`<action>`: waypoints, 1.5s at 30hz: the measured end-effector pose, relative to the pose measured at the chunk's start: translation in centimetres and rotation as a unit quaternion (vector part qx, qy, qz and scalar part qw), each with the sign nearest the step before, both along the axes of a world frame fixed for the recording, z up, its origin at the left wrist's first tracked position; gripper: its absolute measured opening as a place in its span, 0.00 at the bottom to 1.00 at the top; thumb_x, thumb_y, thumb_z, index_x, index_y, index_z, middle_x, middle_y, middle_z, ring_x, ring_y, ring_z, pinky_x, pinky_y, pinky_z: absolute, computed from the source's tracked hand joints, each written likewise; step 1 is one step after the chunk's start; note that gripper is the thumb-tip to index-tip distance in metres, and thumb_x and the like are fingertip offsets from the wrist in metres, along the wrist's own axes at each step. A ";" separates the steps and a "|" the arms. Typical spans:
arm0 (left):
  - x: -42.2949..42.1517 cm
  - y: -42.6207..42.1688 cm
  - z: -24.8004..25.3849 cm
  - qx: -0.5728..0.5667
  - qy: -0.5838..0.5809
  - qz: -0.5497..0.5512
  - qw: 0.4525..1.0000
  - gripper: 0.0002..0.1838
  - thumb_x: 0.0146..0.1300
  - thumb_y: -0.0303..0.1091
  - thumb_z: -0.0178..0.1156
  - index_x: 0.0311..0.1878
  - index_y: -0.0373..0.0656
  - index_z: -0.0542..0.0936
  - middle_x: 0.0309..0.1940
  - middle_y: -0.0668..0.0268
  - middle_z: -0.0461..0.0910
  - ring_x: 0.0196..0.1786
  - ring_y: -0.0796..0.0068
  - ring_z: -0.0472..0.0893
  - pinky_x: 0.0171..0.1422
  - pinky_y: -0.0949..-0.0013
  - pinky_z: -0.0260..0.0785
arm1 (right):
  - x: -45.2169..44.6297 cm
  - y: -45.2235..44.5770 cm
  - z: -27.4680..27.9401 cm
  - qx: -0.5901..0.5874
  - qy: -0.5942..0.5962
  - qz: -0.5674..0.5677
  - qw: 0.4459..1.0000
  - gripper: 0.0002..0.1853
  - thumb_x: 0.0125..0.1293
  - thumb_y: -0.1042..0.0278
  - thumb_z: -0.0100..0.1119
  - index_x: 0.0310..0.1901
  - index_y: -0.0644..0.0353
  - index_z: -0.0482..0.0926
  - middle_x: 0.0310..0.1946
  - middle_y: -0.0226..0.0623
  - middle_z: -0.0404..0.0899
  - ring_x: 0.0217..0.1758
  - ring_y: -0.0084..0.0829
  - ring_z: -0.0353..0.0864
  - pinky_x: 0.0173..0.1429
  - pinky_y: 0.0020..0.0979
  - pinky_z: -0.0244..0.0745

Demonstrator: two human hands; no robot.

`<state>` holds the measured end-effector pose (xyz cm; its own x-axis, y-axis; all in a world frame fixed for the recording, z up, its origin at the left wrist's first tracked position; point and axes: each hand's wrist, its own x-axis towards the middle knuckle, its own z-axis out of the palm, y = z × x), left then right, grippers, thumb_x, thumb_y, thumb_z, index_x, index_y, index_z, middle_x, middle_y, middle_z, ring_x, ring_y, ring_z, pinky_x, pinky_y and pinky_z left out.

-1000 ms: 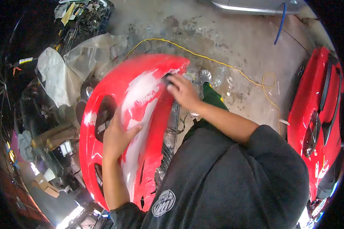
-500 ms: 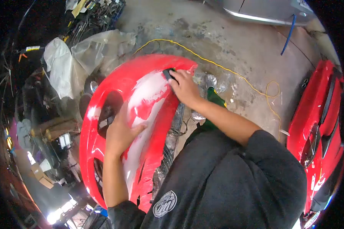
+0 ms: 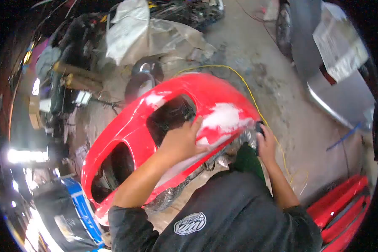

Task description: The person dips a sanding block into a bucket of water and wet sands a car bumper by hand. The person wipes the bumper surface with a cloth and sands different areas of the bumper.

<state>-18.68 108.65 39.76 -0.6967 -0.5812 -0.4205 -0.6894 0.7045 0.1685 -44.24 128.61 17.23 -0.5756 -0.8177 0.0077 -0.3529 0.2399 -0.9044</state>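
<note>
A red car bumper cover point(image 3: 216, 90) lies in front of me, with large openings and whitish sanded patches point(image 3: 224, 117) along its near side. My left hand point(image 3: 178, 143) rests on it between an opening and the pale area, thumb and fingers apart and holding nothing. At the bumper's right end, my right hand point(image 3: 266, 145) is closed around a small black sanding block point(image 3: 259, 126). Fingers cover much of the block, and whether it touches the bumper edge I cannot tell.
A yellow cord point(image 3: 248, 86) runs over the concrete floor behind the bumper. Another red bumper point(image 3: 342, 206) lies at lower right. Plastic sheeting point(image 3: 128, 31) is heaped at the back left. A grey car panel point(image 3: 344, 101) stands at upper right, near a blue hose point(image 3: 344, 136).
My right hand has moved with the sanding block from the pale patch to the bumper's right end. The view has turned, and my left hand stays on the bumper.
</note>
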 end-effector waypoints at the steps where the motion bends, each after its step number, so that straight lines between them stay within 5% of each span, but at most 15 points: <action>1: -0.1 -0.1 0.4 0.024 -0.010 0.008 1.000 0.54 0.60 0.63 0.71 0.80 0.42 0.62 0.61 0.40 0.78 0.55 0.36 0.84 0.58 0.44 0.80 | -2.4 0.5 -2.0 0.029 -0.011 -0.036 0.999 0.24 0.78 0.62 0.55 0.70 0.64 0.76 0.69 0.53 0.76 0.74 0.49 0.74 0.78 0.41 0.65; 3: 0.4 -0.4 0.1 0.062 0.009 0.020 0.998 0.52 0.63 0.62 0.69 0.81 0.42 0.60 0.65 0.39 0.75 0.60 0.36 0.82 0.62 0.45 0.79 | -6.6 2.2 -7.3 0.062 -0.033 -0.101 0.992 0.24 0.78 0.63 0.55 0.69 0.67 0.76 0.67 0.53 0.77 0.72 0.49 0.75 0.77 0.41 0.66; 7: 0.9 -5.0 5.3 0.098 0.084 0.054 0.990 0.32 0.74 0.52 0.62 0.70 0.38 0.76 0.63 0.46 0.81 0.67 0.46 0.81 0.71 0.52 0.74 | -13.3 7.7 -15.3 0.192 0.000 -0.094 0.977 0.24 0.76 0.63 0.58 0.67 0.69 0.76 0.63 0.56 0.79 0.69 0.50 0.77 0.75 0.43 0.68; 11: 4.1 -21.3 4.6 -0.078 0.079 0.185 0.976 0.19 0.76 0.40 0.57 0.60 0.39 0.84 0.51 0.45 0.87 0.56 0.48 0.87 0.63 0.52 0.76 | -14.7 9.1 -16.2 0.263 -0.009 -0.048 0.964 0.21 0.74 0.66 0.59 0.63 0.70 0.78 0.58 0.59 0.81 0.62 0.56 0.79 0.69 0.48 0.71; 12: 4.7 -25.5 3.0 -0.130 0.003 0.271 0.954 0.17 0.74 0.37 0.56 0.58 0.38 0.84 0.49 0.44 0.87 0.54 0.45 0.87 0.60 0.52 0.77 | -14.7 9.2 -16.0 0.305 0.016 -0.035 0.951 0.21 0.74 0.67 0.59 0.63 0.70 0.78 0.56 0.58 0.81 0.61 0.56 0.80 0.68 0.48 0.72; 14: 10.7 -34.4 -3.9 -0.180 -0.025 0.213 0.960 0.19 0.71 0.37 0.52 0.54 0.40 0.86 0.48 0.45 0.88 0.53 0.43 0.87 0.59 0.45 0.78 | -15.7 9.0 -15.6 0.368 0.014 -0.004 0.930 0.22 0.73 0.67 0.60 0.64 0.70 0.77 0.58 0.59 0.80 0.62 0.56 0.79 0.68 0.48 0.72; 16: 13.5 -40.9 -10.7 -0.078 -0.200 0.172 0.961 0.17 0.66 0.31 0.54 0.55 0.41 0.86 0.50 0.44 0.87 0.53 0.41 0.86 0.55 0.48 0.79 | -16.8 9.1 -15.7 0.412 -0.043 0.035 0.909 0.25 0.73 0.65 0.61 0.67 0.68 0.76 0.63 0.60 0.77 0.66 0.57 0.77 0.70 0.47 0.72; 19: 19.4 -45.3 -22.3 0.051 -0.336 0.120 0.933 0.18 0.69 0.37 0.53 0.51 0.39 0.88 0.56 0.43 0.85 0.56 0.41 0.86 0.61 0.44 0.77 | -18.0 11.2 -16.9 0.386 0.008 0.029 0.922 0.25 0.71 0.66 0.62 0.66 0.68 0.76 0.59 0.60 0.81 0.64 0.56 0.79 0.70 0.48 0.73; 20: 21.4 -46.4 -25.9 0.118 -0.416 0.042 0.901 0.20 0.70 0.39 0.55 0.59 0.42 0.85 0.57 0.48 0.86 0.56 0.47 0.86 0.60 0.47 0.78 | -19.2 12.3 -17.2 0.404 -0.017 0.018 0.914 0.24 0.70 0.68 0.61 0.65 0.68 0.76 0.57 0.59 0.81 0.62 0.56 0.80 0.68 0.48 0.74; 21: 23.2 -47.4 -29.2 0.191 -0.473 -0.039 0.859 0.25 0.70 0.42 0.57 0.67 0.44 0.82 0.58 0.53 0.87 0.56 0.53 0.87 0.60 0.51 0.79 | -20.2 13.3 -17.4 0.410 -0.039 0.006 0.911 0.23 0.70 0.70 0.61 0.65 0.68 0.77 0.55 0.58 0.82 0.59 0.56 0.81 0.66 0.49 0.75; 23: 23.4 -47.0 -30.7 0.210 -0.492 -0.025 0.844 0.24 0.69 0.42 0.57 0.65 0.44 0.83 0.57 0.53 0.87 0.55 0.52 0.87 0.59 0.51 0.79 | -22.2 14.8 -18.2 0.410 -0.074 -0.026 0.909 0.22 0.68 0.74 0.60 0.63 0.68 0.77 0.51 0.56 0.83 0.55 0.56 0.83 0.63 0.50 0.77; 30: 22.7 -45.9 -32.0 0.198 -0.490 0.051 0.847 0.21 0.67 0.41 0.59 0.59 0.45 0.84 0.53 0.53 0.87 0.52 0.51 0.87 0.57 0.50 0.79 | -22.8 14.0 -16.4 0.513 -0.047 -0.046 0.856 0.25 0.69 0.58 0.62 0.60 0.69 0.76 0.53 0.62 0.82 0.58 0.61 0.81 0.64 0.52 0.76; 36: 21.7 -46.0 -32.4 0.185 -0.482 0.064 0.854 0.18 0.64 0.41 0.61 0.54 0.45 0.85 0.50 0.52 0.88 0.49 0.50 0.87 0.55 0.49 0.79 | -22.3 8.2 -13.4 0.476 -0.122 -0.065 0.868 0.27 0.67 0.63 0.67 0.63 0.71 0.76 0.54 0.63 0.82 0.60 0.59 0.82 0.66 0.49 0.76; 39: 21.2 -44.8 -31.8 0.179 -0.477 0.068 0.858 0.17 0.63 0.41 0.62 0.51 0.45 0.86 0.48 0.52 0.88 0.48 0.50 0.87 0.54 0.49 0.79 | -22.2 11.2 -17.6 0.434 -0.015 -0.033 0.900 0.28 0.67 0.63 0.66 0.64 0.72 0.75 0.54 0.64 0.82 0.60 0.59 0.83 0.65 0.48 0.76; 45: 21.2 -44.4 -31.5 0.181 -0.470 0.071 0.861 0.14 0.61 0.41 0.64 0.46 0.46 0.87 0.45 0.52 0.88 0.45 0.49 0.87 0.52 0.48 0.79 | -21.9 13.4 -19.9 0.458 -0.054 -0.018 0.887 0.32 0.70 0.58 0.65 0.70 0.67 0.70 0.57 0.62 0.81 0.63 0.60 0.80 0.69 0.49 0.74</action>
